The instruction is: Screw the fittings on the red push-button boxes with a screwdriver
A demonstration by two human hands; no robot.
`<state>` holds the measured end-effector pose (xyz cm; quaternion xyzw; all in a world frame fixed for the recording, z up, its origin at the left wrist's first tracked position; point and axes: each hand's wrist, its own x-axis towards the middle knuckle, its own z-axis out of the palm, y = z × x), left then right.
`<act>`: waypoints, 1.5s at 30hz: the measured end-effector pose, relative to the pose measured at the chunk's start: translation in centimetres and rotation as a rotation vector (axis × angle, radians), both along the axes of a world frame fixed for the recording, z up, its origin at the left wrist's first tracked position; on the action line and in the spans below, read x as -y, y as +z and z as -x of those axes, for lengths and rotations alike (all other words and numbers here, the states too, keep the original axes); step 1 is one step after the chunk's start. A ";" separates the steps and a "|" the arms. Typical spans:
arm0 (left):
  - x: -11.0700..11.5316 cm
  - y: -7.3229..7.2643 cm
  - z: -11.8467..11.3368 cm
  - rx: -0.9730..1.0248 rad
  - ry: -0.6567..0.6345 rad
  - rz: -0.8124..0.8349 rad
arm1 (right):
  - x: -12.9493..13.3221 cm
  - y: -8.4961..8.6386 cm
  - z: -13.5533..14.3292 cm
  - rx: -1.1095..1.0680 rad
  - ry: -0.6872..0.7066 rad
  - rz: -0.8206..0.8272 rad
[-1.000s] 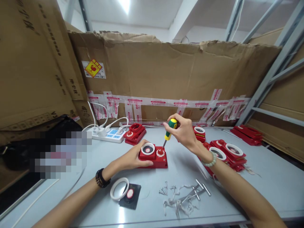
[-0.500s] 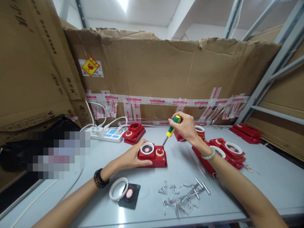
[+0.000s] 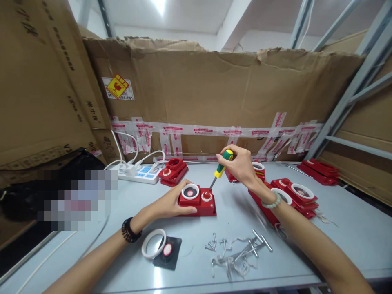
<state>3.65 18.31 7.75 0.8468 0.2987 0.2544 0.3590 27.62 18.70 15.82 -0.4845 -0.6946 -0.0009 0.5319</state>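
Observation:
A red alarm-like box (image 3: pixel 196 210) with a white ring around a dark disc and a small red dome lies on the table in front of me. My left hand (image 3: pixel 174 201) grips its left end, thumb along the front side. In my right hand (image 3: pixel 240 163) is a green and yellow screwdriver (image 3: pixel 226 158), held by the handle and tilted. Its tip meets the far right corner of the box, beside the dome. Whether a screw sits under the tip is too small to see.
Nearer me lie a white ring (image 3: pixel 147 254), a black square plate (image 3: pixel 174 257), loose screws (image 3: pixel 211 245) and T-shaped metal tools (image 3: pixel 259 241). More red boxes (image 3: pixel 301 192) stand at right. A power strip (image 3: pixel 142 176) with plugs sits behind, before a cardboard wall (image 3: pixel 214 90).
Almost nothing differs. Both hands, the screwdriver and the box keep their places; the whole view has shifted very slightly.

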 end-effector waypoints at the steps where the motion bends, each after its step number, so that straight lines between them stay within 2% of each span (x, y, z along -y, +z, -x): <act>1: 0.0 0.0 0.0 -0.002 -0.001 0.002 | -0.1 -0.1 0.0 0.000 -0.005 0.005; 15: 0.0 0.0 0.0 -0.010 -0.006 -0.004 | -0.4 -0.1 -0.4 0.039 -0.059 0.020; 19: 0.2 0.1 0.0 -0.006 0.006 -0.016 | 0.8 0.4 0.7 0.281 -0.058 0.030; 21: 0.3 0.1 -0.1 -0.004 0.013 -0.016 | 1.5 0.9 1.5 0.491 -0.137 0.023; 24: 0.8 0.0 -0.3 -0.004 0.016 -0.014 | 2.2 1.8 2.6 0.725 -0.328 0.048; 26: 1.2 0.0 -0.5 -0.006 0.011 -0.010 | 2.5 2.3 2.9 0.797 -0.349 0.076; 34: 1.9 0.2 -0.7 -0.009 0.018 -0.021 | 4.0 3.6 1.7 0.761 -0.079 0.251; 39: 1.9 0.2 -0.7 0.006 0.004 0.001 | 4.8 5.0 0.8 0.865 0.172 0.323; 41: 1.9 0.2 -0.7 0.007 0.003 0.005 | 4.8 5.3 0.7 0.897 0.198 0.345; 43: 1.9 0.1 -0.7 0.007 -0.001 0.008 | 4.6 5.1 0.9 0.925 0.093 0.303; 45: 1.9 0.1 -0.7 0.009 -0.008 0.014 | 4.1 4.7 1.2 0.965 -0.113 0.240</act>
